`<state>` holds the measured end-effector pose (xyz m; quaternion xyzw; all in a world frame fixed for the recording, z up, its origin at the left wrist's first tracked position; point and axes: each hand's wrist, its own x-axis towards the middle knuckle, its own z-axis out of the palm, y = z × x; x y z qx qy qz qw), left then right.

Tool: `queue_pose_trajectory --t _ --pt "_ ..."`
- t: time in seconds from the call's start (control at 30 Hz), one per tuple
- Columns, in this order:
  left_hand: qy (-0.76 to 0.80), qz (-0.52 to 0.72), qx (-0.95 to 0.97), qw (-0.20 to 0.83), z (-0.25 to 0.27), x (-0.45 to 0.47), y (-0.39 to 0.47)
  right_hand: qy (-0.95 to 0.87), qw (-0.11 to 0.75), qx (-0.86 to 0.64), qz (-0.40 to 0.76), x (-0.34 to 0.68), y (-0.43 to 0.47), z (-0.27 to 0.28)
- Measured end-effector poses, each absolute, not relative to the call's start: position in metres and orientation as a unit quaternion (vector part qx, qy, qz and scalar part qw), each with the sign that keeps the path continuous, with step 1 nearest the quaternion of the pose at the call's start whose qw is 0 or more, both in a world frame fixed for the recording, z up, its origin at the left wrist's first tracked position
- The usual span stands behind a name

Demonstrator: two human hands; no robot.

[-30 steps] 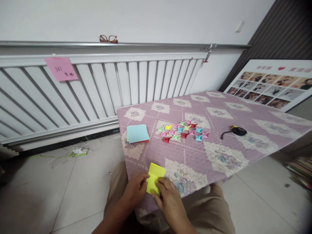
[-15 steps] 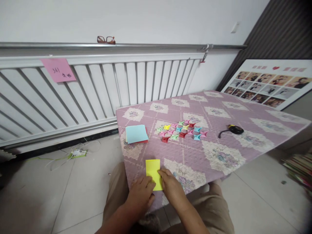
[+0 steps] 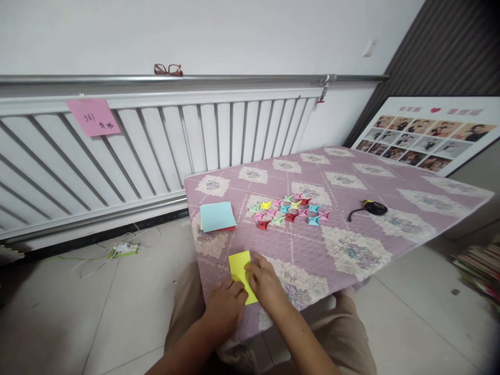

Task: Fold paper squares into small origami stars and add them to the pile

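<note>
A narrow rectangle of yellow paper (image 3: 239, 263) lies near the table's front left corner, its top tilted to the left. My left hand (image 3: 226, 303) holds its lower left edge, fingers bent and pressed down on it. At the right edge, my right hand (image 3: 266, 284) has its fingers curled in, with thumb and forefinger at the paper. Both hands cover parts of the sheet, so its folds are hard to make out. Beyond it sits a stack of square paper (image 3: 217, 216), light blue on top. Several small folded paper pieces (image 3: 289, 217) in mixed colours stand in rows to its right.
The table (image 3: 250, 242) wears a purple floral cloth. A black coiled item (image 3: 375, 208) rests toward the right. Behind are a white radiator (image 3: 230, 135) with a pink note (image 3: 94, 117), glasses (image 3: 167, 70) on a pipe, and a photo board (image 3: 425, 133). A power strip (image 3: 125, 249) lies on the floor.
The yellow paper has turned a little, its top shifting left. My right hand's fingers have moved up along its right edge and curled more. My left hand stays at the lower left.
</note>
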<state>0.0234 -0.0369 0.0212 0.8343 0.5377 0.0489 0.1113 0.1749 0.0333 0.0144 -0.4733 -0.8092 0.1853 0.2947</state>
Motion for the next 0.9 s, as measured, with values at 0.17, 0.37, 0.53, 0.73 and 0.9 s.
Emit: queue_pose_trajectory --t 0.17,0.37,0.53,0.73,0.9 --pt "0.541 0.098 0.827 0.112 0.016 0.022 -0.042 -0.789 0.301 -0.474 0.250 0.172 0.047 0.011" --pt "0.539 0.179 0.817 0.102 0.010 0.014 -0.055 -0.732 0.326 -0.522 0.290 0.195 0.028 -0.001" --pt "0.546 0.200 0.811 0.065 0.002 0.014 -0.055 -0.703 0.337 -0.544 0.310 0.207 -0.004 -0.011" --pt "0.528 0.189 0.824 0.081 -0.002 0.011 -0.049 -0.743 0.244 -0.567 0.260 0.223 -0.028 -0.007" --pt "0.515 0.178 0.835 0.076 -0.006 0.005 -0.050 -0.799 0.146 -0.573 0.109 0.210 -0.031 0.018"
